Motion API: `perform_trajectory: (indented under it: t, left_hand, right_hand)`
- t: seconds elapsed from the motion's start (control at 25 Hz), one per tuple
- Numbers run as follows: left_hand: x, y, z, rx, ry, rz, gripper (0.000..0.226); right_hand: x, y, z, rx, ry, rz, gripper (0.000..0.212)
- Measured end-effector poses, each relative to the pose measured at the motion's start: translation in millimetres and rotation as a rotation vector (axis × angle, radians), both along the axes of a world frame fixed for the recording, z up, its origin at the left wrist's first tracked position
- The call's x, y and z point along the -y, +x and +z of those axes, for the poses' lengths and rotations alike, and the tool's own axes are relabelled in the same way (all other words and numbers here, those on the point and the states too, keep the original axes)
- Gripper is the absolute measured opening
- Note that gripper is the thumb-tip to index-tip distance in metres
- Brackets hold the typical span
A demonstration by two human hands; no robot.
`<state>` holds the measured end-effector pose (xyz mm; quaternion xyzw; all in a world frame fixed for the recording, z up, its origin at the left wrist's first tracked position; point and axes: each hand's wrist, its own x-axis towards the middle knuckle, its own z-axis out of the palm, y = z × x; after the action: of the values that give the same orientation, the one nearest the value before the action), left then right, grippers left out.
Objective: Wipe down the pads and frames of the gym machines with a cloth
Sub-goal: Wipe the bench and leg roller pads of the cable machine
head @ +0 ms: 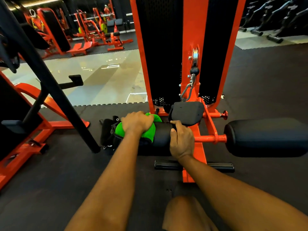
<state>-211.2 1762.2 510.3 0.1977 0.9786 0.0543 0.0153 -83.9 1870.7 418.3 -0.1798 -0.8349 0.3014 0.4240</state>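
green cloth (149,133) bunches over black roller pad (162,139).

At the centre of the frame, the cloth (149,133) is bright green and the roller pad (162,139) under it is plain black. The machine frame (191,30) above is orange-red, with black panels (158,47) that carry a fine pattern of small holes. The floor mat (266,80) is dark grey, the floor strip (100,77) at middle left is pale and glossy, and the weight plates (104,26) at upper left are yellow-green.

The left forearm (110,177) and right forearm (233,189) are bare, as is one knee (183,214).
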Motion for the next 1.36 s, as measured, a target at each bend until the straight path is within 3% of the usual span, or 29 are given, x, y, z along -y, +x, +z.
perform_trajectory:
  t: [0.08, 0.16, 0.36, 0.56, 0.76, 0.84, 1.0, 1.12, 1.2, 1.36]
  left_hand:
    - [-5.1, -3.4, -1.9, -0.003, -0.010, 0.022, 0.057]
    - [-1.6, 9.8, -13.5, -0.145, 0.052, 0.046, 0.052]
    - [28.8, 72.5, -64.4, -0.469, 0.380, 0.068, 0.050]
    - [30.0, 62.2, -54.3, -0.406, 0.344, 0.178, 0.056]
    - [13.1, 8.0, -11.9, -0.057, 0.202, 0.236, 0.056]
    - [15.0, 7.7, -14.0, -0.116, 0.226, 0.226, 0.055]
    - [18.2, 57.3, -54.2, -0.458, 0.410, 0.152, 0.046]
    - [10.5, 104.7, -77.7, -0.415, 0.469, 0.172, 0.051]
    - [2.3, 127.8, -77.1, -0.317, 0.508, 0.215, 0.052]
    - [-10.8, 135.4, -53.3, -0.256, 0.560, 0.090, 0.050]
  right_hand:
    - [-0.2, -2.0, -1.8, 0.000, 0.009, 0.007, 0.042]
    - [-2.2, -2.4, -5.0, -0.018, 0.020, 0.023, 0.042]
    - [-3.6, 0.6, -9.3, -0.022, 0.055, 0.049, 0.044]
    - [-4.7, 1.3, -9.1, -0.017, 0.050, 0.074, 0.044]
    - [-5.5, -1.1, -12.7, -0.028, 0.047, 0.087, 0.045]
    - [-6.8, -2.4, -14.2, -0.035, 0.056, 0.085, 0.044]
    - [-8.8, -1.1, -13.3, -0.005, 0.064, 0.073, 0.041]
    - [-7.8, 4.0, -6.7, 0.062, 0.041, 0.089, 0.038]
    - [-15.6, 4.4, -2.4, 0.107, -0.050, 0.157, 0.040]
    - [-25.7, 8.1, 20.3, -0.060, -0.694, 0.290, 0.029]
